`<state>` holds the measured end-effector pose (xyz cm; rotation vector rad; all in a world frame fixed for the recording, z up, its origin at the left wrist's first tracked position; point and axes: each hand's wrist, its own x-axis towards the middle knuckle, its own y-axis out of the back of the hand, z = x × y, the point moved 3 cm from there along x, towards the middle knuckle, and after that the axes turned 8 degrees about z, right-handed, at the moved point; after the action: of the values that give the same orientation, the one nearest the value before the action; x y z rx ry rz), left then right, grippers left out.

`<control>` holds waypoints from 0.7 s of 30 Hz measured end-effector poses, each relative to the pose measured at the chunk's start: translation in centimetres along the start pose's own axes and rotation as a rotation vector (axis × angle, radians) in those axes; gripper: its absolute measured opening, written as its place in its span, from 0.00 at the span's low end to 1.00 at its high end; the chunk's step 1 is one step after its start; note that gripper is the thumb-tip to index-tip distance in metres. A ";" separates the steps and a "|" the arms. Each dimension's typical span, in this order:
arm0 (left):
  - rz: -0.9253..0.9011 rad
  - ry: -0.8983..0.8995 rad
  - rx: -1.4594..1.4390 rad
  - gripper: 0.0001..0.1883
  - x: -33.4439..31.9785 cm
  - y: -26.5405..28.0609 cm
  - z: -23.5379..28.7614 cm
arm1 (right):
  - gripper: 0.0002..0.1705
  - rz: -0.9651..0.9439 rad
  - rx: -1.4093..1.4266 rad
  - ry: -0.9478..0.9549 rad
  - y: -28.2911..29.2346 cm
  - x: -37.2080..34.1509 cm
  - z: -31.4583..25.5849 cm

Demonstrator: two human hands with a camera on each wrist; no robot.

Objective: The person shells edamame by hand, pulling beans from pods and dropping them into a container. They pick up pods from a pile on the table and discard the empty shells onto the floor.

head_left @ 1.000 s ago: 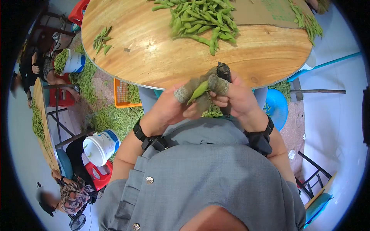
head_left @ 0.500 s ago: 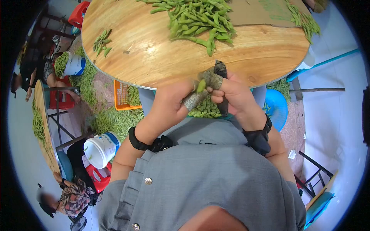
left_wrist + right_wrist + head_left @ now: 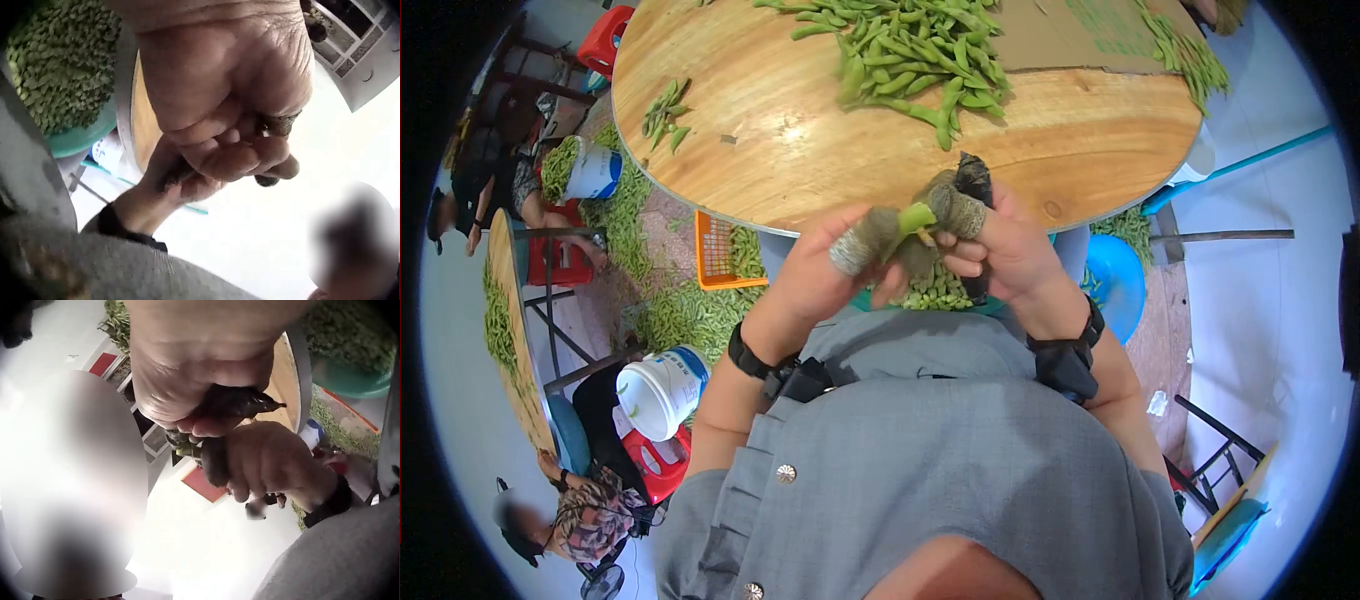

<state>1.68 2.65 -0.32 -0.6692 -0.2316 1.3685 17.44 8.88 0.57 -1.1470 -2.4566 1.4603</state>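
Between my two wrapped thumbs, just past the table's near edge, is a green soybean pod (image 3: 915,218). My left hand (image 3: 815,262) pinches it from the left, a grey-brown wrap round its thumb. From the other side, my right hand (image 3: 1018,248) holds the pod with its similarly wrapped thumb. A dark, glossy, strip-like piece (image 3: 974,178) lies through the right hand, its pointed end (image 3: 269,404) showing in the right wrist view. Beneath both hands is a teal bowl (image 3: 87,142) of shelled beans (image 3: 62,69).
A large pile of pods (image 3: 920,60) lies on the round wooden table (image 3: 750,180), with a small heap (image 3: 665,108) to its left. An orange basket (image 3: 715,250), a white bucket (image 3: 658,390) and a blue basin (image 3: 1118,285) stand around my lap. Others sit at the left table.
A whole pod lay along the thumbs at first. The left hand rolled over toward the right hand, then turned back leftward, and only a short green piece of pod now shows between the thumbs.
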 end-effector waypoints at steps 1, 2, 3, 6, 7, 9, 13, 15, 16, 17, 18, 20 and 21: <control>0.000 0.001 -0.001 0.18 -0.1 -0.2 0.1 | 0.08 0.082 -0.064 0.009 0.4 0.0 -0.2; 0.066 -0.124 0.212 0.16 -0.2 -0.4 0.6 | 0.08 0.083 -0.064 0.007 0.3 0.0 -0.1; 0.131 -0.248 0.426 0.14 -0.4 -0.6 1.1 | 0.08 0.136 -0.150 0.020 0.3 -0.1 0.1; 0.135 -0.343 0.789 0.10 -0.2 -0.6 1.4 | 0.06 0.203 -0.294 0.085 0.9 -0.1 0.5; 0.136 -0.345 0.788 0.10 -0.2 -0.5 1.3 | 0.06 0.215 -0.352 0.143 1.0 0.0 0.4; 0.122 -0.265 0.537 0.10 -0.3 -0.4 0.7 | 0.06 0.242 -0.482 0.201 0.9 0.1 0.2; 0.140 -0.333 0.487 0.10 -0.4 -0.8 0.4 | 0.07 0.281 -0.645 0.249 1.0 -0.4 -0.1; 0.325 -0.263 0.567 0.11 0.2 -0.2 0.4 | 0.09 0.243 -0.775 0.255 0.7 -1.2 -0.3; 0.329 -0.268 0.565 0.11 0.5 0.2 0.5 | 0.10 0.203 -0.907 0.264 0.6 -1.6 -0.4; 0.316 -0.219 0.338 0.12 0.9 0.8 0.5 | 0.10 0.200 -0.908 0.263 0.7 -2.2 -0.5; 0.297 -0.167 0.111 0.13 1.1 1.2 0.3 | 0.12 0.254 -0.883 0.245 1.1 -2.9 -0.6; 0.211 -0.137 -0.063 0.13 1.0 1.3 0.4 | 0.14 0.444 -0.968 0.259 2.4 -4.4 -2.3; 0.132 -0.040 -0.173 0.14 1.0 1.4 0.2 | 0.14 0.582 -1.077 0.290 3.6 -5.6 -3.9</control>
<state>0.62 3.70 -1.13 -0.8129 -0.3461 1.5010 25.08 9.24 1.63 -2.1357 -2.7772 -0.2156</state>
